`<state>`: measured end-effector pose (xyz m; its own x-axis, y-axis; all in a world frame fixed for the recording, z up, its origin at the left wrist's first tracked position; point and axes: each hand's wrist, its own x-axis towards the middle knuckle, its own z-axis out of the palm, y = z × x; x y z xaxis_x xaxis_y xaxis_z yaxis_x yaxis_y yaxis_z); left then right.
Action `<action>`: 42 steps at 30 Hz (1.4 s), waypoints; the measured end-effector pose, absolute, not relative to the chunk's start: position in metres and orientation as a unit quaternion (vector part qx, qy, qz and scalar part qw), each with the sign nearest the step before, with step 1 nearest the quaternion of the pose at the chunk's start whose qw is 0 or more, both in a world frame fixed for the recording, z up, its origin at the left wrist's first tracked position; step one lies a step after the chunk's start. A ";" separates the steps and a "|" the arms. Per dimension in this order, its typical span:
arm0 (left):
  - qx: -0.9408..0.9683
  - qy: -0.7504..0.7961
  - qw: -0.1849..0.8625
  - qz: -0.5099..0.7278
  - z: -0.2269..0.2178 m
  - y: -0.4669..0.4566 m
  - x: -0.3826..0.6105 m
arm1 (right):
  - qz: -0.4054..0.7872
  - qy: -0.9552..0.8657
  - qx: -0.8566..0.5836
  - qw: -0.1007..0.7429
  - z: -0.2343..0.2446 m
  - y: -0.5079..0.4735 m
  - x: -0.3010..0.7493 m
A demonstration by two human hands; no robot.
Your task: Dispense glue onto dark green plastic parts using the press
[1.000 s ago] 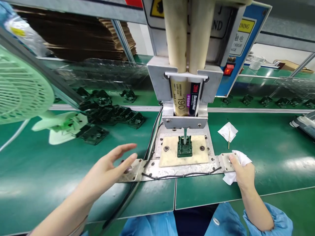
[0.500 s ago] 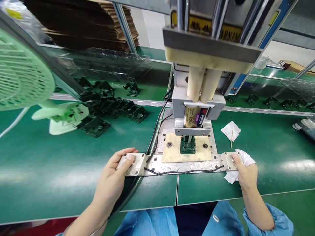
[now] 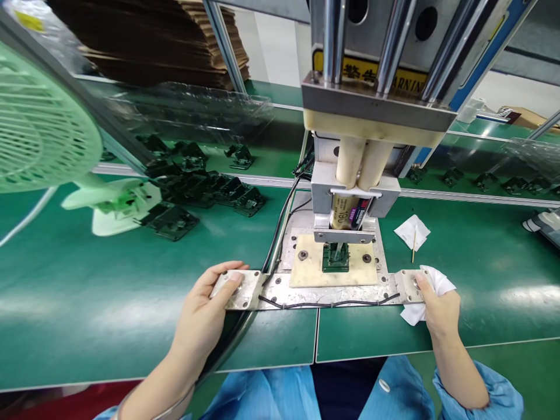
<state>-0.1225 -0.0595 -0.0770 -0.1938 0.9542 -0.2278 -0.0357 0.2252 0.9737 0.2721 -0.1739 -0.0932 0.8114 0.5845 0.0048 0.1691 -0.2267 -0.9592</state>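
Note:
My left hand (image 3: 205,309) is wrapped around a metal button block (image 3: 245,290), its thumb pressed on the round button. My right hand (image 3: 441,309) grips the matching right button block (image 3: 406,286), thumb on the button there. A crumpled white tissue (image 3: 441,284) lies behind and under my right hand; whether its fingers hold it I cannot tell. Between my hands, a dark green plastic part (image 3: 336,262) sits in the cream fixture plate (image 3: 301,277). Above it stands a press holding a glue cartridge (image 3: 345,211), its nozzle over the part. The pusher plate (image 3: 371,125) bears two cream rods reaching into the cartridge holder.
A green fan (image 3: 39,122) stands at the left beside many dark plastic parts (image 3: 205,189). Black cables (image 3: 277,233) run left of the fixture. A white tissue square (image 3: 411,230) with a cotton swab lies to the right. More parts (image 3: 485,181) sit behind.
The pusher plate has come down towards the cartridge holder, showing more of the warning label behind. Both hands stay on their button blocks. The view has shifted slightly.

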 end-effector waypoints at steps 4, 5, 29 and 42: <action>0.393 0.598 0.502 0.486 -0.077 -0.059 -0.122 | 0.183 -0.251 -0.762 0.568 -0.093 -0.174 0.272; 0.394 0.598 0.501 0.486 -0.077 -0.059 -0.122 | 0.184 -0.253 -0.763 0.566 -0.093 -0.174 0.273; 0.409 0.598 0.492 0.483 -0.078 -0.060 -0.122 | 0.178 -0.253 -0.766 0.563 -0.088 -0.174 0.270; 0.407 0.593 0.494 0.488 -0.078 -0.062 -0.124 | 0.179 -0.249 -0.772 0.557 -0.084 -0.173 0.268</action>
